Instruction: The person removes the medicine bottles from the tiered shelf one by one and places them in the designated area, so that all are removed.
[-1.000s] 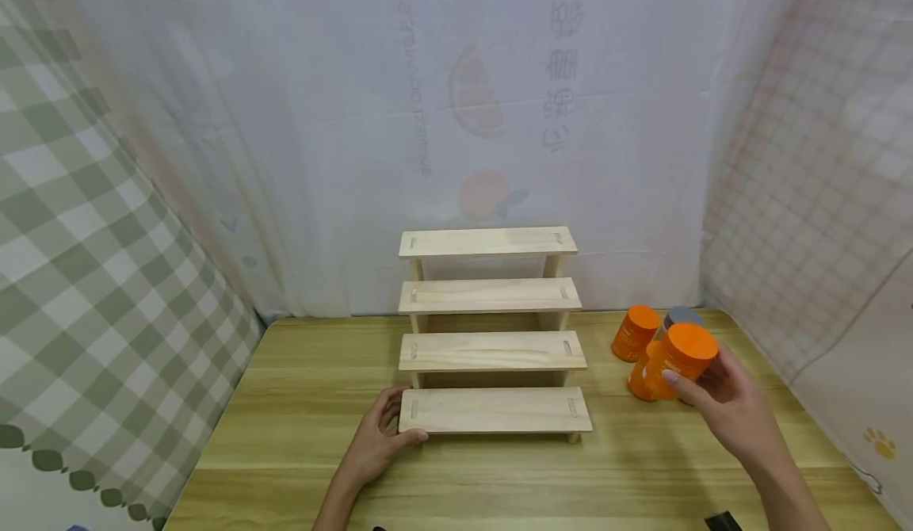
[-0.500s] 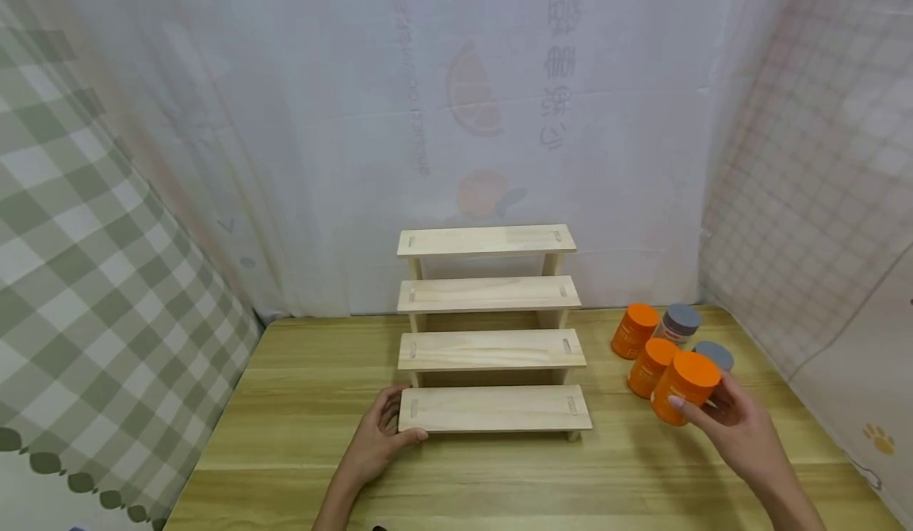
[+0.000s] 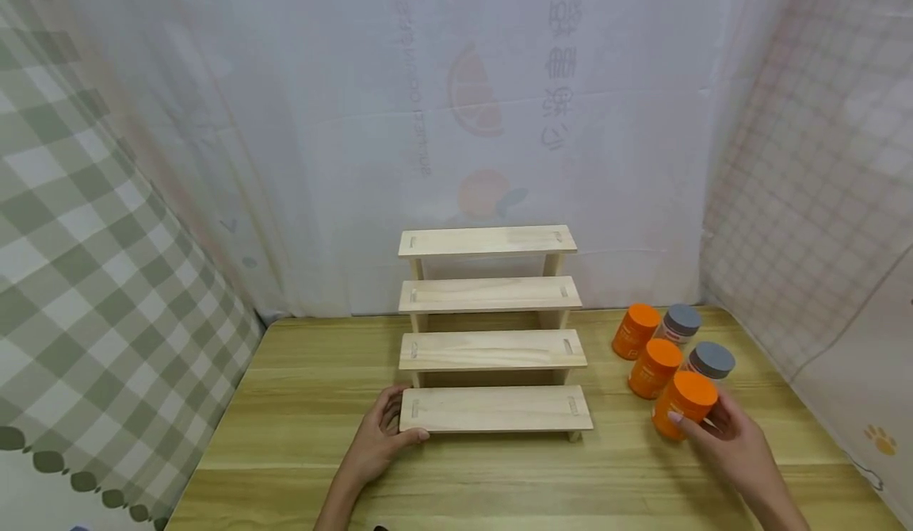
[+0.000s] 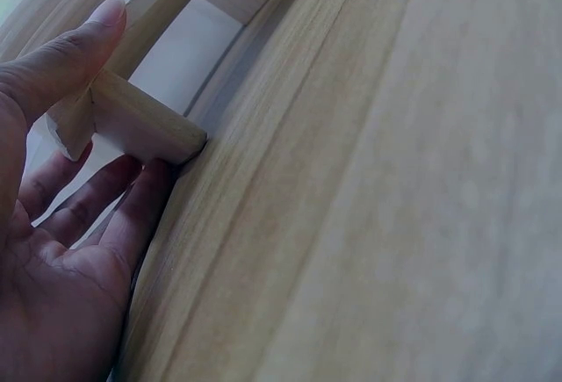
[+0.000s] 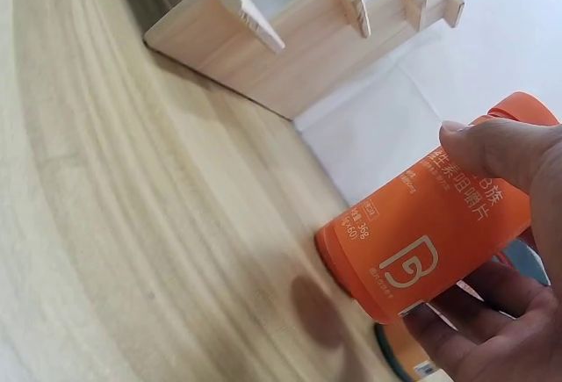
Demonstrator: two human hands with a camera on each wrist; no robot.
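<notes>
Gripping an orange jar (image 3: 683,414), my right hand (image 3: 735,448) has thumb and fingers curled round its side; the jar is tilted, its lower edge at or just above the desk (image 3: 321,404), I cannot tell which. In the right wrist view the thumb lies over the jar's printed label and the fingers wrap underneath. Just beyond that hand stand two more orange jars (image 3: 652,367) and two grey-lidded jars (image 3: 706,361), close together. My left hand (image 3: 378,440) rests on the desk at the near left corner of the stepped rack (image 3: 492,353), thumb pressed along the lowest board's front edge, fingers loosely bent beside its leg. The rack lies between my two hands, its steps bare.
</notes>
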